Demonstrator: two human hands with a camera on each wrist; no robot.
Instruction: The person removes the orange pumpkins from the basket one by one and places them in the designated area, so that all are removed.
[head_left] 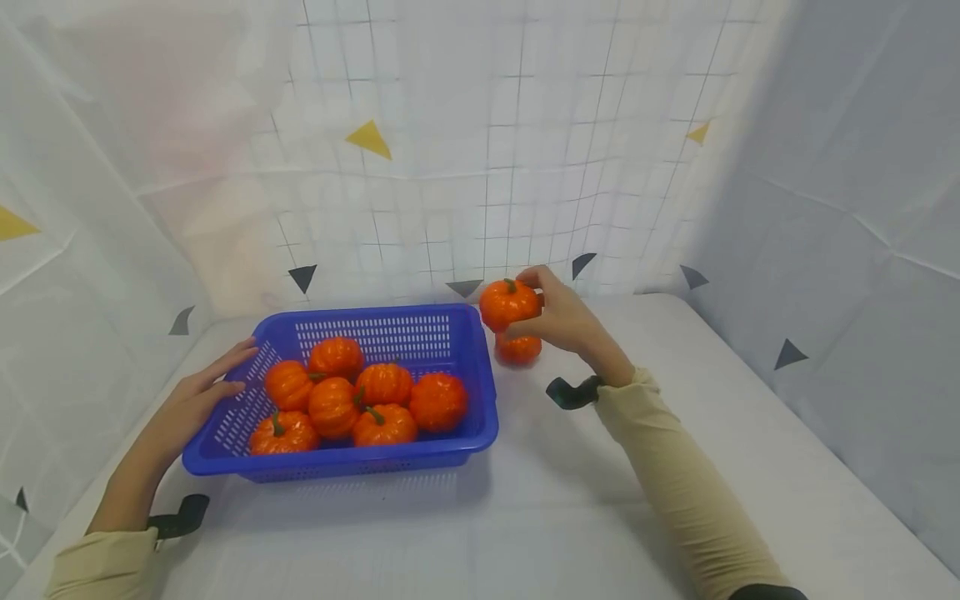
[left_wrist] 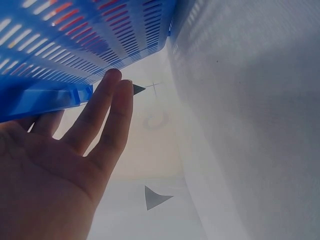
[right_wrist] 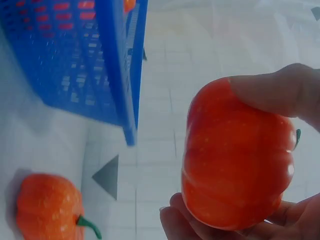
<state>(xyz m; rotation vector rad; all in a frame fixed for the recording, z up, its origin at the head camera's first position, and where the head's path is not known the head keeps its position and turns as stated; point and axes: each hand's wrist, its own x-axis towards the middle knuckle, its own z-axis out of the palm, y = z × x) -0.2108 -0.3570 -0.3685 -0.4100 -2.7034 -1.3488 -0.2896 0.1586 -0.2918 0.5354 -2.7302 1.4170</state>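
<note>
My right hand (head_left: 564,317) holds a small orange pumpkin (head_left: 508,303) between thumb and fingers, above the table beside the basket's right rim. In the right wrist view the held pumpkin (right_wrist: 237,155) shows its ribbed side, the green stem pointing away to the right. Below it a second pumpkin (head_left: 517,350) sits on the table, partly hidden in the head view. The blue plastic basket (head_left: 491,417) contains several more pumpkins (head_left: 333,408) with green stems. At the basket's left side, my left hand (head_left: 187,408) rests against the rim, its fingers (left_wrist: 117,115) extended along the perforated wall.
A white cloth covers the table (head_left: 450,542). White sheeting with grid lines forms the back wall (head_left: 435,208), and grey sheeting the right wall (head_left: 847,208). Dark and yellow triangle markers dot these sheets.
</note>
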